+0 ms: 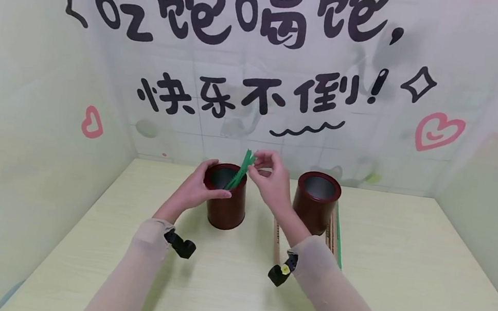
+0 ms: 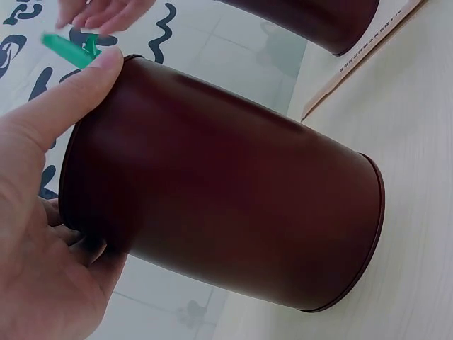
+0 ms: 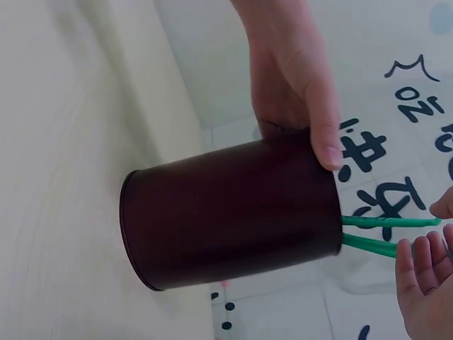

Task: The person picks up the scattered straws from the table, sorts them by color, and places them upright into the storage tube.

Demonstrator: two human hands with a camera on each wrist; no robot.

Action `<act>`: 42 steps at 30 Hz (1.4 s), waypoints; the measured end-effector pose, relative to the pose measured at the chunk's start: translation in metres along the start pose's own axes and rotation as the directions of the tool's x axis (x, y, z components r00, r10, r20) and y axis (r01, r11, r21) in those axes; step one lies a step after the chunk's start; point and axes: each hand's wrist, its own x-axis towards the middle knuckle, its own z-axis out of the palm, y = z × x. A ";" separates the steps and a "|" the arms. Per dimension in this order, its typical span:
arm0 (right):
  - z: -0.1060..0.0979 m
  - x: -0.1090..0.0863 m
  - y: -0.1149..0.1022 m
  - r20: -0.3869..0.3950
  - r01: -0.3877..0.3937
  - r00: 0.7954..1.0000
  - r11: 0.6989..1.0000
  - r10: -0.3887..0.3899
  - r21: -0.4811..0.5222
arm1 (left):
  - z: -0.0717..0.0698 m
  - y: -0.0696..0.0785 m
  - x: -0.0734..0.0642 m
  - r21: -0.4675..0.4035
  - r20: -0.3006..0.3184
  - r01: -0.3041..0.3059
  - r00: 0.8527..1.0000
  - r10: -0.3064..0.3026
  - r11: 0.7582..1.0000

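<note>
A dark red-brown cylindrical holder (image 1: 225, 209) stands upright on the table, and my left hand (image 1: 197, 186) grips it around the rim. In the left wrist view the thumb lies along the rim, with the other fingers partly hidden behind. Two slim green strips (image 1: 239, 172), ruler-like with marks along an edge, lean out of the holder's mouth. My right hand (image 1: 270, 176) is at their upper ends, its thumb and fingertips around one strip. In the right wrist view the green strips (image 3: 375, 222) stick out of the holder (image 3: 233, 212) toward the right fingers (image 3: 417, 258).
A second dark red-brown holder (image 1: 316, 210) stands to the right, close to my right forearm. Beside and behind it lie light wooden rulers (image 1: 276, 242) and a long green strip (image 1: 339, 234). A printed cloth wall (image 1: 243, 123) rises behind the table (image 1: 381, 255).
</note>
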 end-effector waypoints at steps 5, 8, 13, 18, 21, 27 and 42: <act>-0.022 -0.008 -0.010 -0.030 -0.022 0.999 0.998 0.023 0.055 | -0.001 -0.002 0.001 0.006 -0.001 0.005 1.000 -0.005 1.000; -0.039 -0.013 -0.011 -0.049 -0.030 0.998 0.995 0.035 0.091 | 0.000 -0.003 0.001 -0.011 -0.003 0.007 1.000 -0.007 1.000; -0.069 -0.018 -0.006 -0.083 -0.071 0.993 0.982 0.087 0.177 | -0.001 -0.005 -0.002 -0.021 -0.015 0.001 1.000 -0.001 1.000; -0.102 -0.026 -0.006 -0.126 -0.104 0.983 0.968 0.136 0.230 | -0.002 -0.005 -0.002 0.002 -0.025 -0.010 1.000 0.010 1.000; -0.120 -0.031 -0.002 -0.154 -0.104 0.978 0.967 0.142 0.234 | -0.002 -0.007 -0.002 0.006 -0.023 -0.010 1.000 0.010 1.000; -0.149 -0.044 0.008 -0.201 -0.136 0.961 0.960 0.187 0.245 | -0.001 -0.005 -0.002 0.003 -0.014 -0.011 1.000 0.011 1.000; -0.201 -0.075 0.042 -0.172 -0.252 0.933 0.914 0.317 0.318 | 0.003 -0.001 -0.001 -0.008 -0.004 -0.007 1.000 0.007 1.000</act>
